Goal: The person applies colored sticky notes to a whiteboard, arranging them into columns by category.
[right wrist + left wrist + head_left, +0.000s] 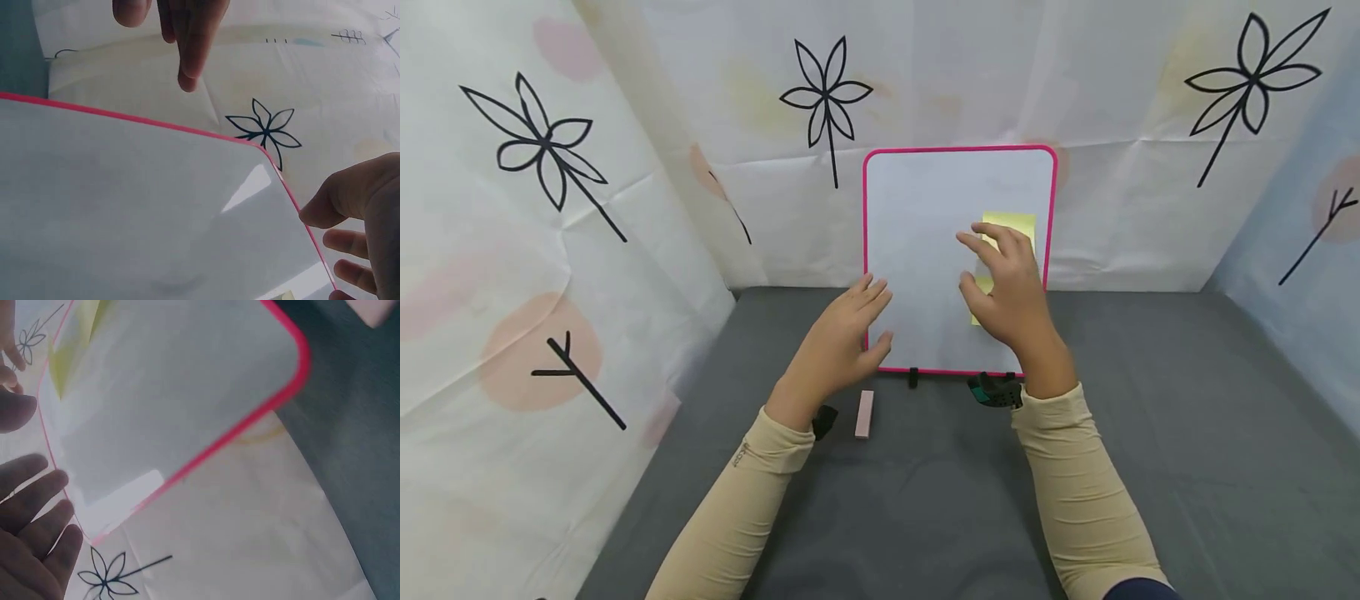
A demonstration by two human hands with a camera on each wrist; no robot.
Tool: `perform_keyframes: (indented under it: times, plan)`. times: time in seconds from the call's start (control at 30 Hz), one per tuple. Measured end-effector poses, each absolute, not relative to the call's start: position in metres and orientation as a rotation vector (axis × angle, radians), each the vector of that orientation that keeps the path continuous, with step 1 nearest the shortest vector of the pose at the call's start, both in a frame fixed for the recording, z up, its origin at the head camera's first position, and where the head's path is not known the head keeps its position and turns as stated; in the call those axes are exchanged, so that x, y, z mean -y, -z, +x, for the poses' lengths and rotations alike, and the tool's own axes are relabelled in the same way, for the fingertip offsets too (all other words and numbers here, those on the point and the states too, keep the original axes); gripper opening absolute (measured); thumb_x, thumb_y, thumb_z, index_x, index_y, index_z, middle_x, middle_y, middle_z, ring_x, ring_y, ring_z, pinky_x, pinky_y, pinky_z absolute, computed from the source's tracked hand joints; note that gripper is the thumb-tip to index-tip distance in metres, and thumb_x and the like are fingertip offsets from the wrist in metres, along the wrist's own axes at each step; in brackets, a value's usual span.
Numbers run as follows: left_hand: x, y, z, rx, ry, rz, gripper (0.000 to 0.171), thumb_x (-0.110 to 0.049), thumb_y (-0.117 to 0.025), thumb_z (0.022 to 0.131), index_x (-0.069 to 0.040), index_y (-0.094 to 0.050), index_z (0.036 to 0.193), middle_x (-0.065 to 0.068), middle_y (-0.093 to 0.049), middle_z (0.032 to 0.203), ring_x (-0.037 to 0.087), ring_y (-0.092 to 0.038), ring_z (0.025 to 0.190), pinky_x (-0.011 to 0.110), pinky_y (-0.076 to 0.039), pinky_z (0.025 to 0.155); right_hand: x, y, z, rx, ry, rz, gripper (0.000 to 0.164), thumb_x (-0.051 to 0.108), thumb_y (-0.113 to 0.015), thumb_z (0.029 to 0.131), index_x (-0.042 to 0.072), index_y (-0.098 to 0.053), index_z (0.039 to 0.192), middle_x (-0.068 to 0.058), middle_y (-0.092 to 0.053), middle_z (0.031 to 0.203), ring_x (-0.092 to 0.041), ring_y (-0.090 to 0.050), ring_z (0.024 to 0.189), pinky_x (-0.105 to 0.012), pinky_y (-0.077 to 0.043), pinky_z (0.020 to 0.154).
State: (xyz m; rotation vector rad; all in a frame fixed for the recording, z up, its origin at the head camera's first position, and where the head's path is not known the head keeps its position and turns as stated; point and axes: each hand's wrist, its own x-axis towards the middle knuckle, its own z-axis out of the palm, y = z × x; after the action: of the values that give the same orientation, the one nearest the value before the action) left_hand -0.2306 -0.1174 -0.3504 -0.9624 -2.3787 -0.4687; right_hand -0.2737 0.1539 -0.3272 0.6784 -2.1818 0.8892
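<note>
A whiteboard (917,217) with a pink frame stands upright against the back wall. Two yellow sticky notes, an upper one (1018,223) and a lower one (976,319), are on its right half. My right hand (1011,287) is in front of them and partly hides both; its fingers are spread and bent slightly, with nothing between them. At the board's left edge my left hand (842,337) is held up, fingers extended and thumb apart, holding nothing. In the left wrist view, a yellow note (59,369) stands out from the board's surface.
On the grey table (1150,450), a small pale pink bar (864,414) lies in front of the board. A black foot (913,378) shows under the board's lower edge. Hanging sheets with flower drawings (825,96) surround the table at the back and sides.
</note>
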Motion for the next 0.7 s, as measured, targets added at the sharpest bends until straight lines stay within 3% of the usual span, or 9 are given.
perform_keyframes:
  times: [0.1,0.23,0.37,0.53,0.7]
  plan:
    - [0.133,0.356,-0.224,2.383,0.516,-0.957,0.042,-0.009,-0.073,0.094,0.007,-0.069,0.133,0.025,-0.066,0.142,0.042,-0.056,0.143,0.053,-0.046,0.119,-0.145,0.327,-0.269,2.215,-0.897,0.723,0.045,0.005,-0.065,0.094,0.004,-0.069,0.139,-0.019,-0.057,0.151,-0.045,-0.041,0.145,-0.064,-0.038,0.114]
    - [0.149,0.365,-0.221,2.422,0.577,-0.931,0.044,-0.009,-0.074,0.094,0.005,-0.068,0.135,0.023,-0.066,0.143,0.039,-0.060,0.139,0.051,-0.049,0.115,-0.135,0.328,-0.263,2.250,-0.910,0.796,0.042,0.006,-0.067,0.095,0.003,-0.070,0.137,-0.020,-0.058,0.148,-0.045,-0.045,0.142,-0.064,-0.040,0.114]
    - [0.159,0.372,-0.218,2.485,0.597,-0.885,0.049,-0.012,-0.074,0.095,0.002,-0.065,0.141,0.021,-0.064,0.147,0.037,-0.062,0.137,0.052,-0.051,0.113,-0.126,0.330,-0.261,2.285,-0.913,0.906,0.037,0.009,-0.073,0.095,0.003,-0.073,0.131,-0.020,-0.063,0.140,-0.041,-0.053,0.135,-0.059,-0.045,0.111]
    - [0.168,0.378,-0.218,2.508,0.570,-0.845,0.044,-0.013,-0.076,0.094,0.002,-0.069,0.135,0.021,-0.066,0.144,0.037,-0.064,0.134,0.052,-0.052,0.112,-0.112,0.336,-0.257,2.290,-0.935,1.039,0.034,0.017,-0.082,0.092,0.004,-0.077,0.122,-0.016,-0.070,0.130,-0.034,-0.061,0.125,-0.050,-0.053,0.105]
    - [0.173,0.381,-0.219,2.577,0.571,-0.832,0.040,-0.015,-0.076,0.096,0.000,-0.072,0.132,0.018,-0.069,0.140,0.035,-0.066,0.130,0.051,-0.053,0.110,-0.100,0.345,-0.253,2.337,-0.908,1.117,0.032,0.023,-0.083,0.091,0.006,-0.078,0.118,-0.009,-0.073,0.121,-0.028,-0.067,0.116,-0.046,-0.057,0.100]
